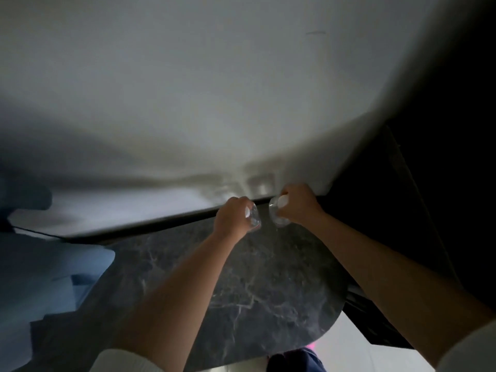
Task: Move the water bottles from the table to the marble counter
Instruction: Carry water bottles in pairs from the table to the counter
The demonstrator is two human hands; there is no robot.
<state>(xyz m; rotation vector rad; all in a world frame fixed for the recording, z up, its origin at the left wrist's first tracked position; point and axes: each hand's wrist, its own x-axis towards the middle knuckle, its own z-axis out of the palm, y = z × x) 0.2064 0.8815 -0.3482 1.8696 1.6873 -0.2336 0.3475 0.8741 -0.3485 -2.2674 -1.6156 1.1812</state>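
A dark marble counter (257, 280) with pale veins lies below me, its near right corner rounded. My left hand (232, 216) is closed around the top of a clear water bottle (253, 222) at the counter's far edge. Beside it, my right hand (299, 204) grips a second clear water bottle (277, 217) with a white cap. The two bottles stand close together against the white wall. I cannot tell whether their bases touch the marble. Both arms reach forward over the counter.
A white wall (214, 89) rises directly behind the counter, with a dark strip along its base. A black surface (402, 210) fills the right side. Pale blue blurred shapes (48, 269) sit at the left. Light floor (357, 342) shows beyond the rounded corner.
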